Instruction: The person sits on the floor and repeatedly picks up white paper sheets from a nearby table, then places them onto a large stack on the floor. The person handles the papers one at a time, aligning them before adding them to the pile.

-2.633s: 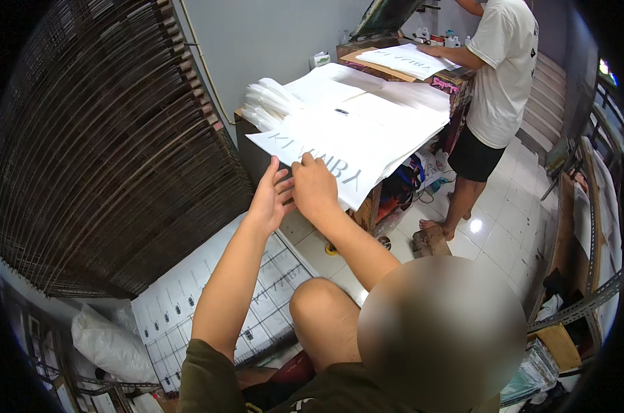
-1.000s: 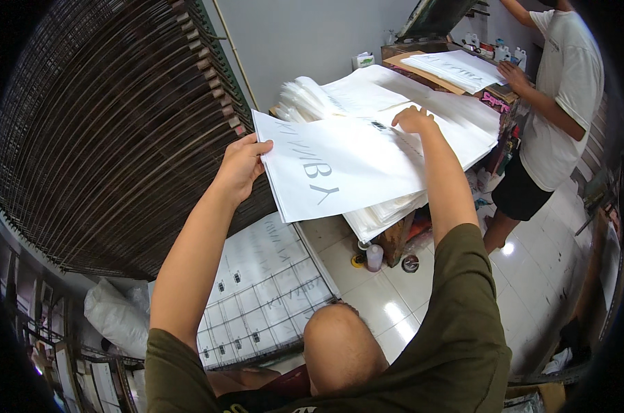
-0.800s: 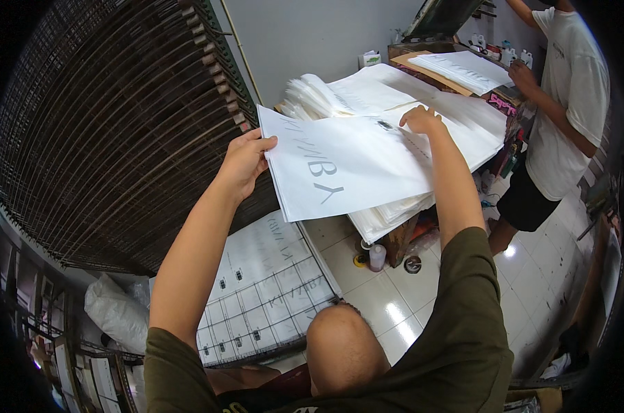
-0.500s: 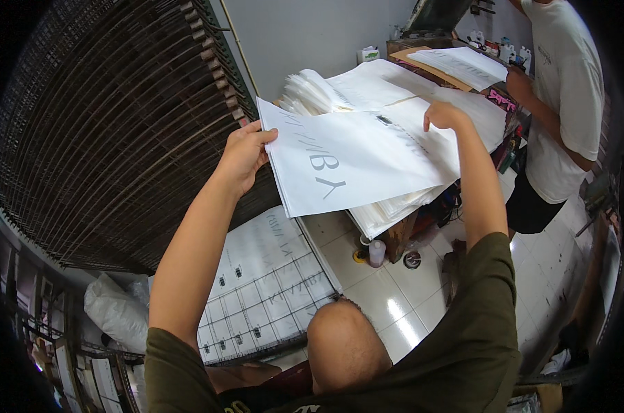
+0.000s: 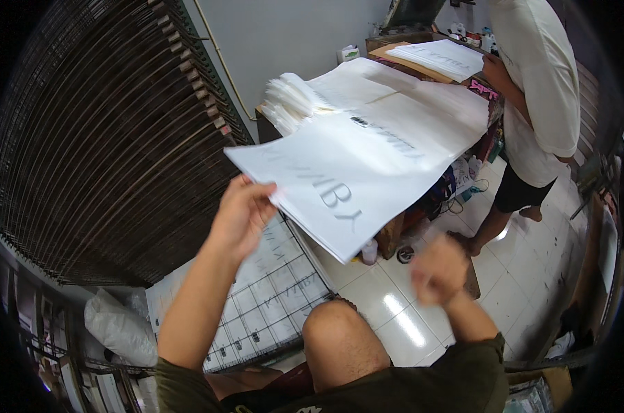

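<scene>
My left hand (image 5: 246, 213) pinches the near left edge of a thin stack of white printed sheets (image 5: 301, 182), thumb on top and fingers beneath. Large grey lettering runs along that end of the sheets. Their far part reaches over a table, where more white sheets (image 5: 432, 113) lie spread. My right hand (image 5: 439, 270) hangs apart from the sheets, low over the tiled floor. Motion smears its fingers, so their pose is unclear.
Left stands a tall rack of wire shelves (image 5: 119, 138); printed sheets lie on its lowest wire shelf (image 5: 257, 303). A bunched white pile (image 5: 291, 100) sits on the table. At right, a person in a white shirt (image 5: 539, 76) touches another stack (image 5: 442, 58). Bottles stand underneath.
My right hand has dropped toward me, away from the sheets' far side. My left hand has lowered, and the sheets' lettered end has turned and come nearer.
</scene>
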### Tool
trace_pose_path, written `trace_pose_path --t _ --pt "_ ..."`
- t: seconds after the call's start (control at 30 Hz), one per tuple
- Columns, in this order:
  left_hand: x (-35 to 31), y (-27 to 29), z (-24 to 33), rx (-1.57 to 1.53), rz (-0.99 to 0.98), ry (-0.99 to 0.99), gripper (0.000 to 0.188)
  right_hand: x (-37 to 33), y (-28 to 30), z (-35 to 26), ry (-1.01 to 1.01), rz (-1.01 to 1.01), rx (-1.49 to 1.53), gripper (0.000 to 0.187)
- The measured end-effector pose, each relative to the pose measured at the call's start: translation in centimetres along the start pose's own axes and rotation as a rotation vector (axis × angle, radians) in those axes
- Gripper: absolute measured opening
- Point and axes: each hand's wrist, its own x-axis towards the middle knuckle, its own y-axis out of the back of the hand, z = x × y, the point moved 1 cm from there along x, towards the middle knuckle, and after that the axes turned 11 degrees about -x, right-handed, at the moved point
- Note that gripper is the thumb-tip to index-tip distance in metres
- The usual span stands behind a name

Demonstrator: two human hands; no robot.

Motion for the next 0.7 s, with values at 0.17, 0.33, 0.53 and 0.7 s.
trace_pose_path --t 0.17,0.33,0.53,0.7 --pt "-7.1 -4.7 -4.5 -0.179 0.05 0.066 0.038 -9.9 -1.8 -8.8 -0.658 -0.187 0.49 0.017" --pt "-10.1 -7.8 -7.7 -0.246 -0.042 0.099 0.037 -14.2 -2.2 -6.3 -1.28 -0.052 0.963 0.046" --pt "-11.9 -9.3 -9.5 -0.426 -0.079 0.095 0.035 -8.9 -3.4 -3.4 -1.595 0.297 1.42 0.057" --pt "-13.0 -11.2 -11.4 -0.565 -0.114 0.097 0.032 -5.8 -5.0 -4.0 -1.393 0.471 1.419 0.056"
